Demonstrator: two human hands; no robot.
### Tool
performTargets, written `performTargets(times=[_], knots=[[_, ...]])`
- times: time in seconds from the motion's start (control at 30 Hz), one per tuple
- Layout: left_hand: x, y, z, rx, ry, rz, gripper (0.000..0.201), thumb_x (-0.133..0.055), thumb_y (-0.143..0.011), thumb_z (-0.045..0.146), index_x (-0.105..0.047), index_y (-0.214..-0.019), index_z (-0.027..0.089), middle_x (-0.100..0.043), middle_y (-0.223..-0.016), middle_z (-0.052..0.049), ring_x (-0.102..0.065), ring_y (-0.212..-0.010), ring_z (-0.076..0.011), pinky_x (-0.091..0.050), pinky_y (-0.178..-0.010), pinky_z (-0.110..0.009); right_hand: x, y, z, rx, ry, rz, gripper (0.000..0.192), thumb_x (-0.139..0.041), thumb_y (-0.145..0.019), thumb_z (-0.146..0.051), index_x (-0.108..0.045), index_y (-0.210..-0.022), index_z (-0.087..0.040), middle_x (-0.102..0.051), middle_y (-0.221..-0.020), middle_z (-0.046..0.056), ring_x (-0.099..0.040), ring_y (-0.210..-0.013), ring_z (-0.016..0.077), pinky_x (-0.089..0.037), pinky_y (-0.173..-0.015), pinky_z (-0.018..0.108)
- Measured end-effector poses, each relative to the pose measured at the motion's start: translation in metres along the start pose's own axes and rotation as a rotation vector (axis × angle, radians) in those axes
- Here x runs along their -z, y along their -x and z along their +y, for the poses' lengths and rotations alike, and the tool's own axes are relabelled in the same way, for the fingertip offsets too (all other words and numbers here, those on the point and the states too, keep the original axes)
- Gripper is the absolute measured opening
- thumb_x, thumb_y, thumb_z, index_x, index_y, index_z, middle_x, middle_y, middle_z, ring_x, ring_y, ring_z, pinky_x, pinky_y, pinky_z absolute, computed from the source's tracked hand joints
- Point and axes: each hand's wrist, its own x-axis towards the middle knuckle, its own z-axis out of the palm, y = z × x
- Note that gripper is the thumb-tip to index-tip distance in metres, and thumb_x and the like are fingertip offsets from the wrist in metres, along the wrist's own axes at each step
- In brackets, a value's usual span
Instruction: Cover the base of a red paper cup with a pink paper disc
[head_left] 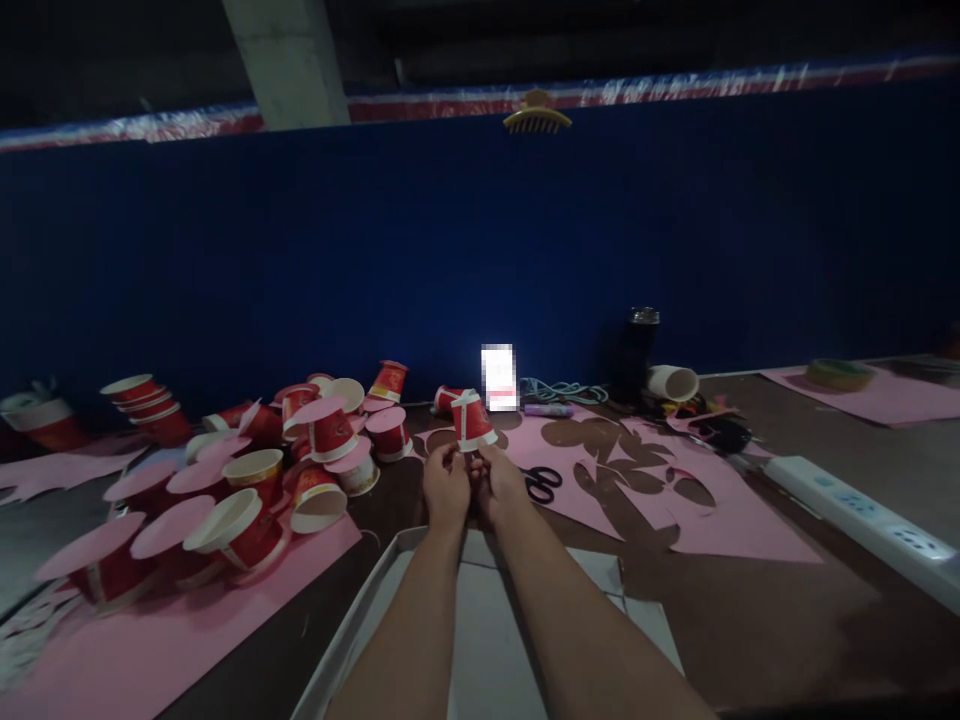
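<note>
Left of the grip: heap of red paper cups (247, 470), many already capped with pink discs, some bare. Right of the grip: pink paper sheet (660, 500) with round cut-outs. Beside it: scissors (541, 483). In the grip: inverted red cup (471, 420), pinched by left hand (446, 487) and right hand (496, 485). Nothing blocking.

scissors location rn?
Head view: the scissors lie on the pink paper sheet just right of the right hand, in front of the lit phone, while both hands hold up a red paper cup.
</note>
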Motion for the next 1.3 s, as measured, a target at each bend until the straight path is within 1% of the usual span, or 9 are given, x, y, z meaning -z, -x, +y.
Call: performTargets(times=[0.13, 0.23, 0.37, 0.5, 0.6, 0.7, 0.93, 1.17, 1.3], knots=[[0.002, 0.002, 0.005, 0.042, 0.034, 0.055, 0.018, -0.061, -0.074, 0.021, -0.065, -0.091, 0.017, -0.067, -0.093, -0.008, -0.063, -0.087, -0.0199, -0.048, -0.082, -0.032, -0.002, 0.003, -0.008, -0.080, -0.050, 0.027, 0.020, -0.064, -0.079, -0.020, -0.047, -0.069, -0.017, -0.044, -0.044, -0.009, -0.038, -0.033, 0.0016, -0.036, -0.035, 0.009], [0.004, 0.002, 0.010, 0.164, 0.149, 0.069, 0.017, -0.061, -0.077, 0.030, -0.064, -0.084, 0.016, -0.066, -0.079, -0.006, -0.063, -0.071, -0.0172, -0.049, -0.066, -0.028, -0.003, 0.007, -0.013, -0.108, -0.074, 0.015, 0.022, -0.065, -0.081, -0.023, -0.047, -0.068, -0.017, -0.044, -0.044, -0.009, -0.037, -0.033, 0.0009, -0.034, -0.033, 0.008], [0.004, 0.004, 0.020, 0.355, 0.574, -0.099, 0.032, -0.057, -0.081, 0.044, -0.063, -0.086, 0.014, -0.060, -0.062, -0.001, -0.053, -0.046, -0.0095, -0.043, -0.045, -0.021, -0.003, 0.009, -0.013, -0.107, -0.051, -0.037, 0.019, -0.066, -0.080, -0.027, -0.052, -0.073, -0.016, -0.046, -0.045, -0.008, -0.039, -0.034, 0.0019, -0.036, -0.034, 0.009], [0.008, 0.005, 0.028, 0.541, 0.944, -0.240, 0.015, -0.062, -0.080, 0.026, -0.061, -0.087, 0.013, -0.055, -0.056, 0.003, -0.051, -0.043, -0.0069, -0.047, -0.046, -0.018, -0.002, 0.008, -0.010, 0.014, 0.097, -0.113, 0.019, -0.068, -0.075, -0.033, -0.059, -0.078, -0.016, -0.052, -0.049, -0.005, -0.047, -0.040, 0.0059, -0.039, -0.036, 0.014], [0.015, 0.001, 0.030, 0.571, 1.049, -0.164, 0.003, -0.059, -0.082, 0.015, -0.058, -0.082, 0.013, -0.053, -0.055, 0.003, -0.050, -0.043, -0.0052, -0.044, -0.043, -0.014, -0.001, 0.007, -0.015, 0.163, 0.251, -0.030, 0.017, -0.065, -0.072, -0.031, -0.063, -0.080, -0.016, -0.065, -0.066, -0.001, -0.047, -0.043, 0.0046, -0.036, -0.037, 0.015], [0.021, -0.007, 0.029, 0.571, 1.140, -0.011, 0.008, -0.052, -0.086, 0.008, -0.056, -0.079, 0.012, -0.057, -0.063, 0.001, -0.056, -0.051, -0.0042, -0.045, -0.047, -0.011, 0.003, 0.003, -0.024, 0.337, 0.486, 0.121, 0.018, -0.057, -0.074, -0.029, -0.065, -0.086, -0.017, -0.069, -0.079, 0.001, -0.050, -0.046, 0.0066, -0.037, -0.039, 0.018], [0.019, -0.012, 0.026, 0.589, 1.049, 0.120, 0.017, -0.045, -0.085, 0.002, -0.050, -0.076, 0.014, -0.058, -0.069, 0.001, -0.059, -0.057, -0.0045, -0.049, -0.058, -0.015, 0.020, -0.003, -0.019, 0.697, 1.302, 0.123, 0.024, -0.051, -0.080, -0.032, -0.065, -0.094, -0.019, -0.068, -0.096, 0.007, -0.061, -0.090, 0.0194, -0.045, -0.078, 0.029], [0.016, -0.012, 0.016, 0.574, 0.932, 0.102, 0.020, -0.046, -0.083, 0.005, -0.051, -0.070, 0.019, -0.059, -0.068, 0.001, -0.059, -0.061, -0.0072, -0.050, -0.067, -0.019, 0.021, -0.001, -0.008, 0.554, 1.643, 0.139, 0.038, -0.066, -0.073, -0.032, -0.058, -0.109, -0.022, -0.060, -0.111, 0.012, -0.060, -0.094, 0.0247, -0.043, -0.076, 0.033], [0.016, -0.011, 0.016, 0.556, 0.820, 0.076, 0.020, -0.045, -0.081, 0.007, -0.051, -0.067, 0.020, -0.061, -0.071, -0.001, -0.064, -0.074, -0.0118, -0.049, -0.073, -0.024, 0.023, -0.001, -0.007, 0.506, 1.695, 0.148, 0.019, -0.066, -0.074, -0.026, -0.063, -0.092, -0.020, -0.063, -0.101, 0.013, -0.062, -0.088, 0.0243, -0.043, -0.074, 0.034]])
